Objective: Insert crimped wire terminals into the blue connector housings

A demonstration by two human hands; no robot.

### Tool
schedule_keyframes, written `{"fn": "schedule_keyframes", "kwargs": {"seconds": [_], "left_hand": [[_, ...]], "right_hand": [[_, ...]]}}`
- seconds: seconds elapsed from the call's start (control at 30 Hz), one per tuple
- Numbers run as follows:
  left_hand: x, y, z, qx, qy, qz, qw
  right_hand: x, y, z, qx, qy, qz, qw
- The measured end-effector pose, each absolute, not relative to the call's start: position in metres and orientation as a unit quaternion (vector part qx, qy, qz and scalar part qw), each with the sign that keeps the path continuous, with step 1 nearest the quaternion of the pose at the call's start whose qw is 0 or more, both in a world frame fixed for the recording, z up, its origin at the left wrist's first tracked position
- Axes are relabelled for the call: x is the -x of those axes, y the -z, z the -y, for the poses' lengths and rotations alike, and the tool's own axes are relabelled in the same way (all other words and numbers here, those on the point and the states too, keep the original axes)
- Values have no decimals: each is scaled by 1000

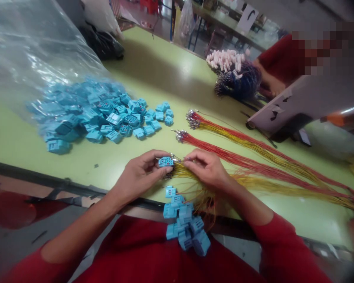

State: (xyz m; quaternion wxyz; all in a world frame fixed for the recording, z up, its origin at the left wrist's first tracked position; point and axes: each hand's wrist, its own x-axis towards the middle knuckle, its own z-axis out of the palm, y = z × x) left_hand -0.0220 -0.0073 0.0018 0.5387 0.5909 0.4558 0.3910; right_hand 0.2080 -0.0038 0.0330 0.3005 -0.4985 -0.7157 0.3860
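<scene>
1. Left hand (138, 175) and right hand (208, 169): together, fingertips almost touching, both raised just above the table (165, 74) and close to its near edge.
2. Gripped in the left fingers: one blue connector (166, 161), tilted, its pin face turned up, between the hands.
3. Pinched in the right fingers: the metal-tipped ends of a wire bundle (177, 169), mostly yellow, fed toward that connector and fanning out to the right across the table.
4. Just below the hands, at the near edge: a stack (184, 224) of blue connectors, about a dozen, some hanging past the edge.
5. Ahead of the left hand, across a strip of green tabletop: a pile (85, 114) of blue connectors, too many to count, beside a plastic bag (32, 47).
6. Ahead of the right hand: two more bundles, one red (224, 151) and one red and yellow (238, 137), lying side by side, tips pointing left. Three bundles in all.
7. Farther off, past the table's far end: one co-worker's hand (268, 82) and red sleeve (277, 59), near a heap of white connectors (225, 61) and a dark wire bundle (238, 80).
</scene>
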Motion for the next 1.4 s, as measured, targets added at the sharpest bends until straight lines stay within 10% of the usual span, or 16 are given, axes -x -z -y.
{"fn": "schedule_keyframes", "kwargs": {"seconds": [0.9, 1.4], "left_hand": [[14, 0, 15, -734, -433, -390, 349], [3, 4, 13, -536, -393, -452, 595]], "right_hand": [[-205, -41, 11, 473, -344, 784, 209], [-222, -42, 23, 423, -262, 814, 299]]}}
